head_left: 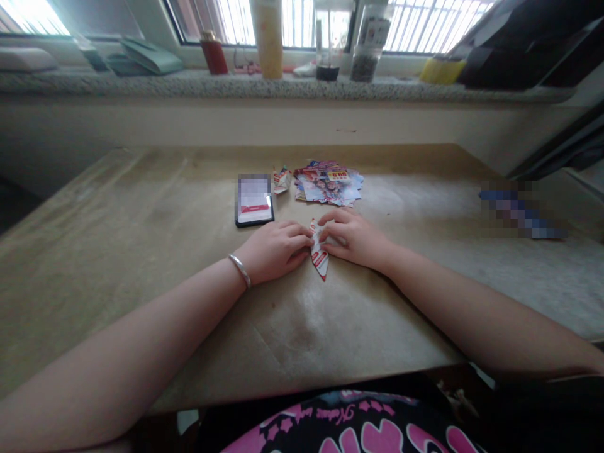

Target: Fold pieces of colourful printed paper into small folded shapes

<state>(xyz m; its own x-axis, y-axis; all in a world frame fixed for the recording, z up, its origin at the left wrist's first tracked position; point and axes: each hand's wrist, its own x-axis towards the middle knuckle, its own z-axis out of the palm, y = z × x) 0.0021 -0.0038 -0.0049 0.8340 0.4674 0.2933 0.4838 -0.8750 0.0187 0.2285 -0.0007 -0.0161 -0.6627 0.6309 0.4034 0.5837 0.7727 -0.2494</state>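
Observation:
A narrow piece of folded paper, white with red print and pointed at both ends, lies on the table between my hands. My left hand, a silver bangle on its wrist, presses its closed fingertips on the paper's left edge. From the other side my right hand grips the paper's right edge with bent fingers and thumb. Just beyond the hands are a small folded paper shape and a pile of colourful printed leaflets. A phone with its screen lit lies beyond my left hand.
The tabletop reaches back to the wall. A blurred blue flat item lies far right. On the stone windowsill stand a red bottle, a yellowish container, clear jars and a yellow object.

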